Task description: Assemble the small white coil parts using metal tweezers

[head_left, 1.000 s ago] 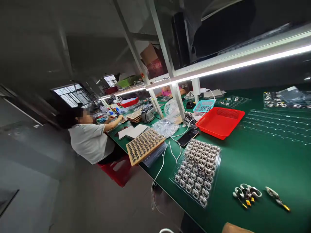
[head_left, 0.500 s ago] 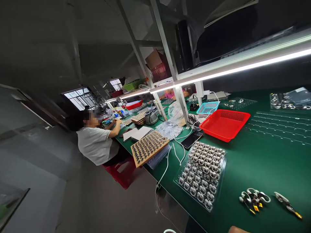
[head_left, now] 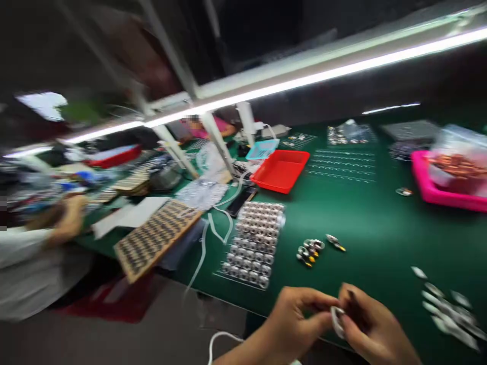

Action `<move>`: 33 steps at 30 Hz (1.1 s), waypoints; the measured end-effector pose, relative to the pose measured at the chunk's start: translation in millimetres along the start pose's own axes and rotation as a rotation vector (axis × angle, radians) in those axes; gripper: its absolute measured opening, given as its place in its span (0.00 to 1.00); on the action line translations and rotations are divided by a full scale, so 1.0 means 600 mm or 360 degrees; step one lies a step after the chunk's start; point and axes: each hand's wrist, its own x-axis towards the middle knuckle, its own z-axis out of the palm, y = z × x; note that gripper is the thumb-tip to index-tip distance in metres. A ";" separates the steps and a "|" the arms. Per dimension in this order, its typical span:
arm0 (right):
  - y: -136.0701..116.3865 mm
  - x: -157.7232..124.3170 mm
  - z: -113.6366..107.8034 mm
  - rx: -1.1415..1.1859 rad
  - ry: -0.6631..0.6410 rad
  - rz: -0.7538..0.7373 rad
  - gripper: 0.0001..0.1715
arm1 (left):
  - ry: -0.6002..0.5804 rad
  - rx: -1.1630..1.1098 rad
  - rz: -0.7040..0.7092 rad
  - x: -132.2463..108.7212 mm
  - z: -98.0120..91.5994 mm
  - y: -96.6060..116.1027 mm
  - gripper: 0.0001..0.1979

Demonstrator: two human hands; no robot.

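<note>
My left hand [head_left: 294, 322] and my right hand [head_left: 376, 327] meet at the front edge of the green table. Between their fingertips is a small white curved part [head_left: 337, 323], pinched from both sides; its inner side is dark and blurred. Beyond my hands lies a small cluster of ring-shaped white and silver pieces with yellow ends [head_left: 310, 251]. A single similar piece [head_left: 335, 242] rests to the right of that cluster. Several loose white oblong pieces [head_left: 449, 312] are scattered right of my right hand.
A clear tray of silver round parts [head_left: 253, 243] stands left of the cluster. Behind it are a red basket [head_left: 281, 172], a blue basket [head_left: 262, 149] and a phone [head_left: 241, 201]. A pink tray [head_left: 422, 177] stands far right. A co-worker's arm [head_left: 68, 220] shows at left.
The view has swung right and down. Both my hands now show with the white curved part between them; before, only a bit of skin showed at the bottom edge.
</note>
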 end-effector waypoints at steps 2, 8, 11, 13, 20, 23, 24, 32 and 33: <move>-0.018 0.006 -0.002 -0.0079 -0.0094 0.0080 0.11 | -0.0005 -0.0007 0.0025 0.006 0.000 -0.007 0.14; -0.032 0.009 -0.005 -0.0081 -0.0073 0.0208 0.12 | -0.0093 -0.0117 0.0004 0.006 0.003 -0.017 0.12; -0.030 0.005 -0.009 0.0006 -0.0126 0.0247 0.10 | -0.0104 -0.0198 -0.0073 0.008 0.004 -0.016 0.10; -0.032 0.006 -0.013 0.0106 -0.0176 0.0276 0.08 | -0.0085 -0.0346 -0.0183 0.012 0.004 -0.016 0.09; -0.026 -0.003 -0.029 0.0418 -0.0169 0.0377 0.13 | 0.0019 -0.0897 -0.0498 0.025 -0.001 -0.018 0.12; -0.021 -0.007 -0.027 0.0453 -0.0151 0.0371 0.14 | 0.0051 -0.0979 -0.0467 0.027 0.000 -0.018 0.12; -0.021 -0.007 -0.024 0.0475 -0.0170 0.0370 0.15 | 0.0062 -0.0977 -0.0443 0.027 0.001 -0.018 0.12; -0.028 0.005 -0.001 0.0498 -0.0141 0.0396 0.17 | 0.0157 -0.0798 -0.0366 0.026 0.003 -0.029 0.10; -0.028 0.005 0.000 0.0480 -0.0123 0.0385 0.17 | 0.0165 -0.0771 -0.0346 0.025 0.003 -0.031 0.09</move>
